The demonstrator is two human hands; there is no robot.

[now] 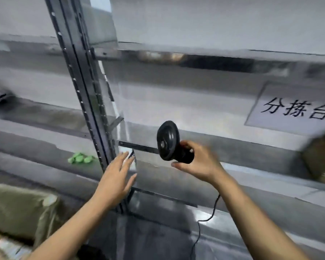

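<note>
My right hand (pixel 199 162) grips a black corded device (pixel 167 141) with a round dished head, held up in front of a grey metal shelf rack. A thin black cable (pixel 201 220) hangs down from it below my wrist. My left hand (pixel 118 177) is stretched forward with straight fingers, holding nothing, its fingertips close to a small pale label (pixel 129 160) at the rack's upright post (pixel 86 102). The picture is blurred by motion.
The rack's shelves (pixel 195 136) run across the view. A white sign with black characters (pixel 293 109) hangs at the right. Small green pieces (pixel 81 158) lie on a left shelf. A cardboard box (pixel 319 156) sits at the right, olive-coloured material (pixel 21 209) at the lower left.
</note>
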